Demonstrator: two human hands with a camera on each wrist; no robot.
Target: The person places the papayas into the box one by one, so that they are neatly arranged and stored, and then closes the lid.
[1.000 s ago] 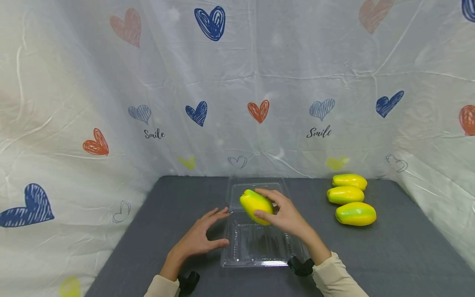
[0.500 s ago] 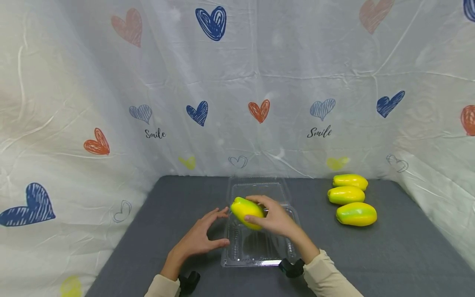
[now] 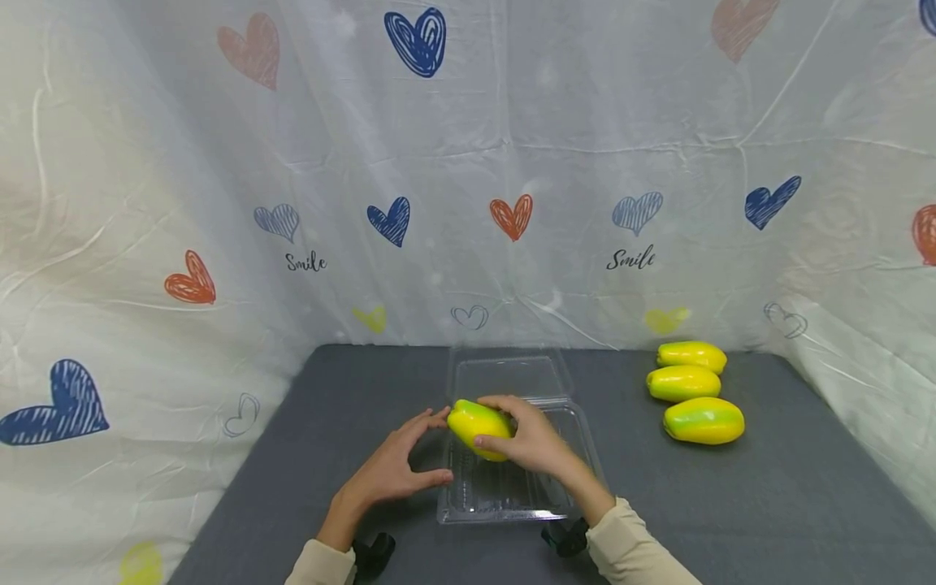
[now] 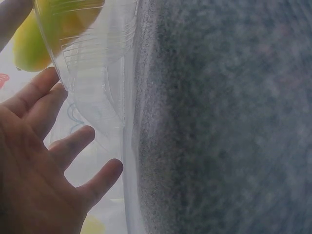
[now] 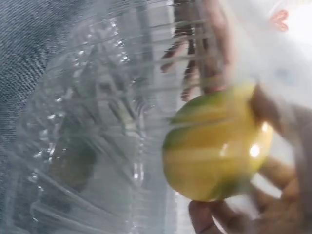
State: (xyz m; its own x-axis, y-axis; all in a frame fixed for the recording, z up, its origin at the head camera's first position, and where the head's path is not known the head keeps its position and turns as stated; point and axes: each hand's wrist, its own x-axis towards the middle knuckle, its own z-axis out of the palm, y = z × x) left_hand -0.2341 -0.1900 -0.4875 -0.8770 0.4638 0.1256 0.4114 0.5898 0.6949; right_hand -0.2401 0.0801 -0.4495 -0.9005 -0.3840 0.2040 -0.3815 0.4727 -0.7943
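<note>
A clear plastic clamshell box lies open in the middle of the dark grey table. My right hand grips a yellow-green papaya-like fruit and holds it low over the box's left part; the right wrist view shows the fruit just above the ribbed clear tray. My left hand rests with fingers spread on the table against the box's left edge, holding nothing. In the left wrist view the spread fingers lie by the clear wall.
Three more yellow-green fruits lie in a row at the table's right. The box's lid lies flat behind the tray. A white curtain with hearts closes off the back and both sides.
My right hand has carried the fruit down and to the left, from above the box's middle to low over its left part. The left hand has stayed in place.
</note>
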